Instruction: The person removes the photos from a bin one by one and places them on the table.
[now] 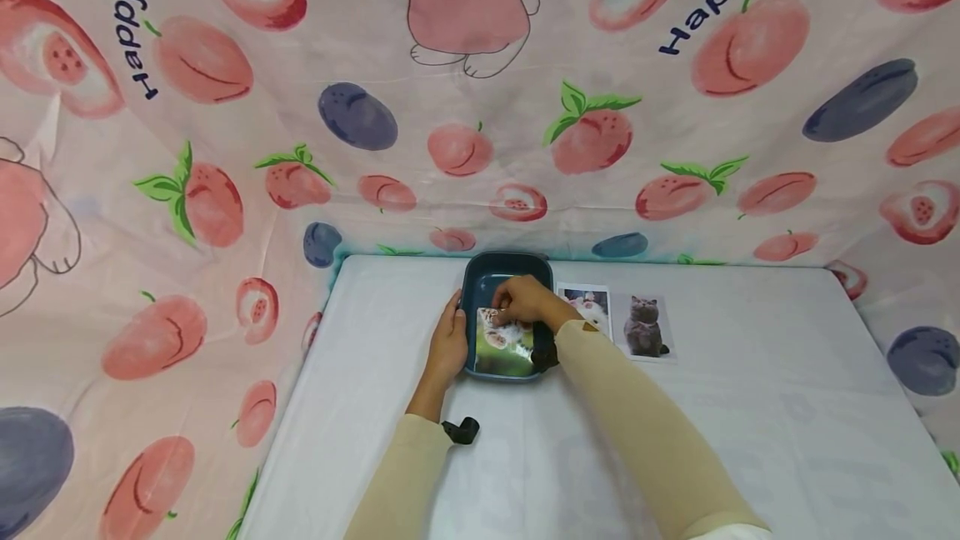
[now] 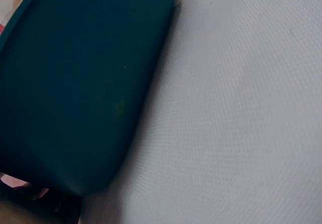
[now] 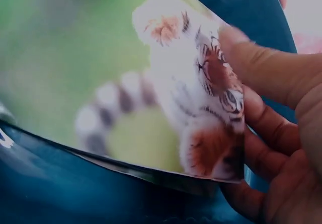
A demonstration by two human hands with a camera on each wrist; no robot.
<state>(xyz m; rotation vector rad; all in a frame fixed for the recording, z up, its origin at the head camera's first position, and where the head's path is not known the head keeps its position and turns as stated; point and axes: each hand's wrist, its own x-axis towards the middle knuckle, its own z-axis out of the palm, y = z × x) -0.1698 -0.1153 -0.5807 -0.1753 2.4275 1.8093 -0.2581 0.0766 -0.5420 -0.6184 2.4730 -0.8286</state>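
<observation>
- The right hand [image 1: 527,300] pinches a glossy tiger-cub photo [image 1: 504,352] at one edge, thumb on the picture side and fingers behind, as the right wrist view shows.
- The tiger-cub photo is within the rim of a dark teal rectangular tray with rounded corners [image 1: 489,282], in its near part; the printed cub sits against a blurred green background.
- The left hand [image 1: 448,344] touches the tray's left side; I cannot tell whether its fingers curl round the wall.
- The tray stands on a white-covered table [image 1: 757,415], close to the far edge.
- Just right of the tray lies a photo of a white animal [image 1: 591,304], partly covered by the right sleeve [image 1: 641,415].
- Beside that lies a photo of a seated grey cat [image 1: 644,328].
- Both sleeves are beige, and a black device [image 1: 462,431] is at the left wrist.
- Behind the table hangs a pink cloth printed with fruit [image 1: 457,107].
</observation>
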